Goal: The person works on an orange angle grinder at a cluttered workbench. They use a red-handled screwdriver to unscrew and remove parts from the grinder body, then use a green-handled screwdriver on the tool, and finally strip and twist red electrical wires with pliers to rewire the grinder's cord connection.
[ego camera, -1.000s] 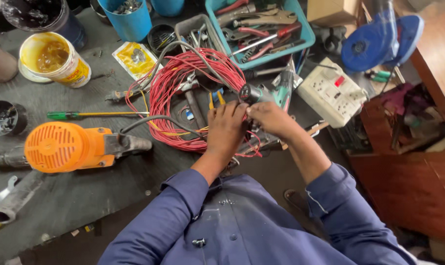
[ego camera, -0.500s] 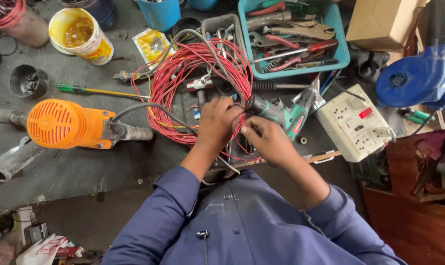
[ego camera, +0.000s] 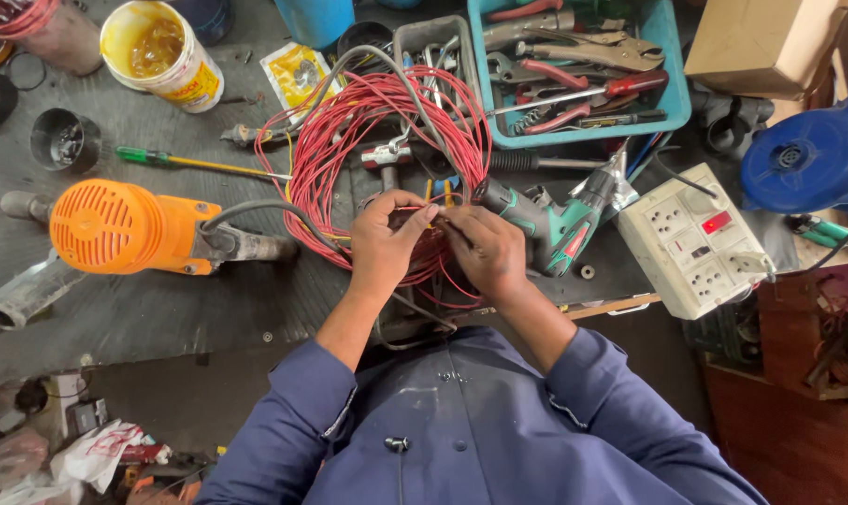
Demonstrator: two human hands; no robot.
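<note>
A loose coil of red wire [ego camera: 349, 131] lies on the grey workbench [ego camera: 153, 309]. My left hand [ego camera: 387, 245] and my right hand [ego camera: 485, 248] meet over the near side of the coil, fingertips pinched together on red wire strands. What sits between the fingertips is too small to make out. Just right of my right hand lies a green cordless drill [ego camera: 555, 224]. Both arms wear blue sleeves.
An orange power tool [ego camera: 125, 227] lies at the left with its grey cable running under the coil. A teal tray [ego camera: 672, 103] of pliers and screwdrivers sits at the back. A white socket box [ego camera: 695, 238], a yellow-rimmed tub [ego camera: 162, 51], a green-handled screwdriver [ego camera: 190, 162] and a blue blower [ego camera: 807, 159] surround the work.
The view has shifted, so the bench objects sit further right and lower in frame. My hands stay together on the red wire, with only slight finger movement.
</note>
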